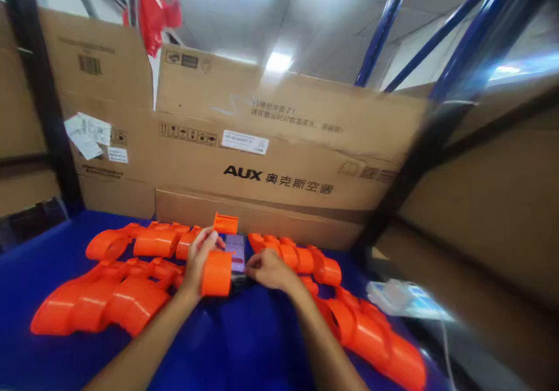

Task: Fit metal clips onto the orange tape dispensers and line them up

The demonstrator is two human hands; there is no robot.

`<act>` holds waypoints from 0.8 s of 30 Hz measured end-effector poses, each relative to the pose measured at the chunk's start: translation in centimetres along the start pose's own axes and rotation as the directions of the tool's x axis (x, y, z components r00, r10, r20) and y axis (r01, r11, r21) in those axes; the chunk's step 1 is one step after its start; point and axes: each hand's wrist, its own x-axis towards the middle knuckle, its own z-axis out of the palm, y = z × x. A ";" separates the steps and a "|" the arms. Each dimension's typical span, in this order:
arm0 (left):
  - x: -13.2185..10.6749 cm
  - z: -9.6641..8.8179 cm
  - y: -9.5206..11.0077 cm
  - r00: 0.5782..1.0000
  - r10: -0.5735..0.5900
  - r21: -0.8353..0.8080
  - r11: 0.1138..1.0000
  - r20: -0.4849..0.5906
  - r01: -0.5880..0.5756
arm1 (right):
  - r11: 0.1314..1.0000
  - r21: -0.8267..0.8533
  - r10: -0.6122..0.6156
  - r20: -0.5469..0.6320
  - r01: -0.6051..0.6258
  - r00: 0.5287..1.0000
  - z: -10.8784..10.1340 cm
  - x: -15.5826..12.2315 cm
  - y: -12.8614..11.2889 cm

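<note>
My left hand [201, 257] is closed around an orange plastic part [217, 273], with a round, tube-like lower section and a smaller flanged piece at its top. The part is held upright above the blue surface [227, 344]. My right hand [269, 269] is a little to the right, its thumb and fingers pressed together. Whatever sits between those fingertips, if anything, is too small to tell. Between the two hands lies a phone [236, 250] with a lit screen, partly covered by the held part and my left fingers.
Rows of orange curved parts lie on the left [100, 298] and on the right [371, 333]. An AUX cardboard panel [279, 158] stands at the back. Dark blue rack posts [414, 146] rise at the sides. A pale blue-and-white item [406, 299] sits at the right.
</note>
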 end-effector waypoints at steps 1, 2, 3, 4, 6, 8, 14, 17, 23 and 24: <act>0.0 0.0 0.0 1.000 -0.003 0.003 1.000 0.009 0.003 | 1.000 -0.003 0.002 0.003 -0.002 1.000 0.1 0.0 -0.1; 0.0 0.0 0.0 1.000 -0.005 0.003 1.000 0.016 0.005 | 1.000 -0.005 0.005 0.006 -0.005 1.000 0.2 0.0 -0.1; 0.0 0.1 -0.1 1.000 -0.008 0.002 1.000 0.020 0.008 | 1.000 -0.006 0.006 0.009 -0.006 1.000 0.3 0.1 -0.2; 0.0 0.1 0.0 1.000 -0.010 -0.001 1.000 0.022 0.010 | 1.000 -0.006 0.008 0.012 -0.007 1.000 0.4 0.1 -0.2; 0.0 0.1 0.0 1.000 -0.015 -0.015 1.000 0.017 0.015 | 1.000 -0.005 0.009 0.021 -0.009 1.000 0.6 0.1 -0.3; 0.0 0.1 0.1 1.000 -0.018 -0.029 0.999 0.004 0.018 | 1.000 0.001 0.009 0.026 -0.009 1.000 0.8 0.1 -0.3; 0.1 0.3 0.3 1.000 -0.026 -0.043 0.999 -0.016 0.025 | 0.999 0.040 0.004 0.003 -0.004 1.000 0.9 0.4 0.2; 0.0 0.4 0.5 0.999 -0.030 -0.063 0.998 -0.023 0.029 | 0.998 0.064 -0.008 -0.022 0.010 1.000 0.9 0.3 0.4; -0.2 0.4 0.6 0.999 -0.033 -0.043 0.999 -0.031 0.031 | 0.991 0.122 -0.045 -0.101 0.057 0.994 0.5 -0.4 0.1; -0.2 0.4 0.6 0.999 -0.034 -0.035 0.999 -0.032 0.033 | 0.989 0.134 -0.049 -0.120 0.065 0.992 0.3 -0.5 0.0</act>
